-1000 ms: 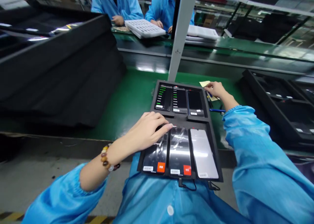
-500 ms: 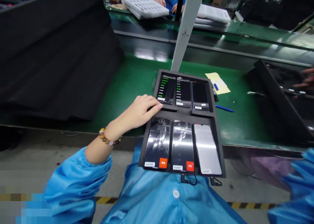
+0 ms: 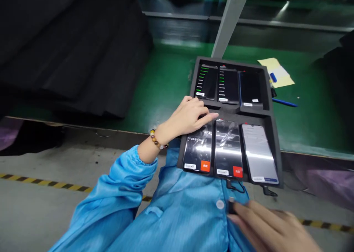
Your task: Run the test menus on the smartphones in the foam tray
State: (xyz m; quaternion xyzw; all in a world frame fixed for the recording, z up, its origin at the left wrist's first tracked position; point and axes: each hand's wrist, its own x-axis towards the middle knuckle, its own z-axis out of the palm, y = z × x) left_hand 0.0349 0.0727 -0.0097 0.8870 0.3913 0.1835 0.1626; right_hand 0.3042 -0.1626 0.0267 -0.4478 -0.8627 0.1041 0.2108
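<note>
A black foam tray [image 3: 272, 119] holds two rows of smartphones. My left hand [image 3: 190, 115] lies over its left side, at the top of the lower-left phone [image 3: 197, 154], with the thumb stretched toward the lower-middle phone [image 3: 228, 149]. Its fingers are slightly bent, their tips partly hidden. Both of these phones have dark screens with an orange-red box. The lower-right phone [image 3: 261, 152] shows a pale screen. Below the tray, my right hand [image 3: 268, 222], blurred, pinches a small black cable plug [image 3: 231, 206] with a metal tip pointing upward.
Two short black cables [image 3: 235, 186] stick out under the tray's near edge. On the green bench [image 3: 166, 79] lie a yellow paper [image 3: 276, 73] and a blue pen [image 3: 284, 102]. A grey post [image 3: 226, 27] rises behind the tray. Black cloth [image 3: 69, 53] hangs at left.
My right hand has come in from the right with the plug. The view has tipped down and left, and my left hand has shifted onto the lower-left phone's top; its fingers are more bent.
</note>
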